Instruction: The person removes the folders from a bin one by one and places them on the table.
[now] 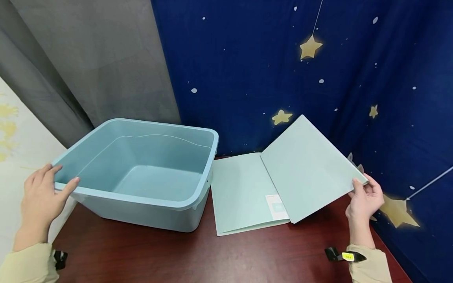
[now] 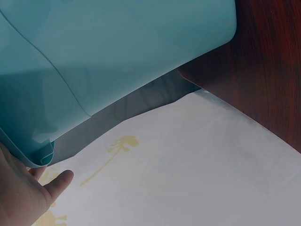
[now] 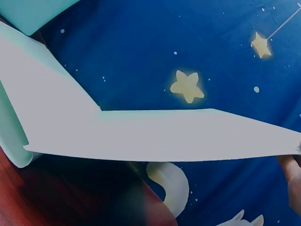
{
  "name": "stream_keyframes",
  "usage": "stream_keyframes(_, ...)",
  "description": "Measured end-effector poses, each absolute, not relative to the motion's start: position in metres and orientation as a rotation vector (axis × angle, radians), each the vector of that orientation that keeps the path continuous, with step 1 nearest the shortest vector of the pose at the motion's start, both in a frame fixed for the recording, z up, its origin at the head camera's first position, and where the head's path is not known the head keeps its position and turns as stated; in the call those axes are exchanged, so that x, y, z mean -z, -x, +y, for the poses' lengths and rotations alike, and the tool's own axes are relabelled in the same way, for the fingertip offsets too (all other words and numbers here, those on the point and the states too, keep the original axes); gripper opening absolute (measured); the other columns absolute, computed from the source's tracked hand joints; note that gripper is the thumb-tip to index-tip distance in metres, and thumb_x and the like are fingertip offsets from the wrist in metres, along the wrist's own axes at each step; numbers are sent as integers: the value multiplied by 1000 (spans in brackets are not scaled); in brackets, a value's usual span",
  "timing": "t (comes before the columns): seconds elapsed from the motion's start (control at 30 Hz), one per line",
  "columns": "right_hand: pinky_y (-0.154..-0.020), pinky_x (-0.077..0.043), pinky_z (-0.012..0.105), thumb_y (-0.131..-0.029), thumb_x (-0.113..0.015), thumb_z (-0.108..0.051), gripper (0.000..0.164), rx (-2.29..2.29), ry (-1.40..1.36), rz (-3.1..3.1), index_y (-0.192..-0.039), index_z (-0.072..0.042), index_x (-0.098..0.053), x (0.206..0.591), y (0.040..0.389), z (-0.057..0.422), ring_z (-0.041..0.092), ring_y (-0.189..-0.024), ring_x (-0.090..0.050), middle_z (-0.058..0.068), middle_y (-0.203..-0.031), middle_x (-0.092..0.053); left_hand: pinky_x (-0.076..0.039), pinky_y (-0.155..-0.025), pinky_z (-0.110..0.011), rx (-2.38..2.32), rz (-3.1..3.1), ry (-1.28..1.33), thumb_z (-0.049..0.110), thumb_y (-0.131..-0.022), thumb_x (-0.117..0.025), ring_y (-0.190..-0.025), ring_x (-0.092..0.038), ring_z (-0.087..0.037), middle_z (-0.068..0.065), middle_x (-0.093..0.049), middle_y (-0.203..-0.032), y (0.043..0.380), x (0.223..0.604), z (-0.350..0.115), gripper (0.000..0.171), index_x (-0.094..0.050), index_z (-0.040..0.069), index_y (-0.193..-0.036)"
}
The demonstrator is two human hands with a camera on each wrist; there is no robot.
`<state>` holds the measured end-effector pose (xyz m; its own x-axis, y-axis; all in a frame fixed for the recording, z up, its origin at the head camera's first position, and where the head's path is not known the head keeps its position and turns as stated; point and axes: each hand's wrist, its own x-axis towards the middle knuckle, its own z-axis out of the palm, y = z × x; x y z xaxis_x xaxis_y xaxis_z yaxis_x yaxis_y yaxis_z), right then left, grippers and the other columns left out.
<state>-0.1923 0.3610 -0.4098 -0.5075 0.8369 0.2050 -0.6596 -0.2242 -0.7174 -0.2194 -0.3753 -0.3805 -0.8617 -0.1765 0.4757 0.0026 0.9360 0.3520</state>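
Observation:
A large blue plastic tub stands at the left, a thin white line curving across its inside. At its near left corner is my left hand, fingers spread along the rim. In the left wrist view, the thumb stands out from that corner. Right of the tub, a pale green folder lies spread on the table, a small white label near its lower edge. My right hand pinches the outer corner of its raised cover, thumb on the face and fingers behind.
The dark red wooden table ends at the right against a blue star-patterned curtain. A grey curtain hangs behind the tub. White sheeting with yellow prints is at the far left, past the table edge.

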Motion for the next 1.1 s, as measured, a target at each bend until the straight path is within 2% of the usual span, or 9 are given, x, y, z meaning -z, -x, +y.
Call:
stream_keyframes(0.23, -45, -51, 24, -75, -60, 17, 28, -1912, 339, -950, -97, 2, -64, 418, 191, 368, 16, -67, -66, 11, -83, -67, -10, -104, -60, 471, -2575, -132, 52, -88, -43, -134, -7, -43, -26, -13, -146, 218, 380, -375, 79, -26, -6, -139)
stream_keyframes(0.47, -44, -51, 23, -74, -62, 16, 33, -1934, 373, -906, -106, 7, -58, 429, 192, 381, 15, -67, -65, 10, -84, -66, -11, -103, -61, 466, -2577, -135, 53, -88, -43, -134, -7, -43, -26, -13, -146, 218, 380, -374, 79, -26, -5, -139)
stream_keyframes(0.67, -44, -51, 25, -74, -60, 18, 33, -1937, 366, -899, -106, 9, -58, 434, 192, 385, 17, -67, -66, 12, -84, -66, -11, -104, -60, 470, -2575, -139, 52, -88, -43, -133, -8, -43, -27, -15, -146, 218, 379, -374, 79, -26, -6, -138)
stream_keyframes(0.83, -44, -50, 22, -75, -61, 14, 34, -1913, 404, -962, -108, 8, -57, 437, 191, 386, 14, -67, -65, 9, -86, -66, -11, -104, -59, 467, -2580, -145, 52, -88, -43, -133, -8, -43, -27, -15, -146, 219, 379, -375, 79, -26, -6, -139)
stream_keyframes(1.1, -42, -49, 21, -76, -59, 16, 29, -1915, 420, -967, -103, 5, -60, 446, 191, 384, 12, -63, -64, 7, -80, -66, -10, -106, -57, 473, -2573, -131, 52, -88, -44, -133, -8, -44, -27, -15, -145, 219, 379, -374, 79, -26, -7, -138)
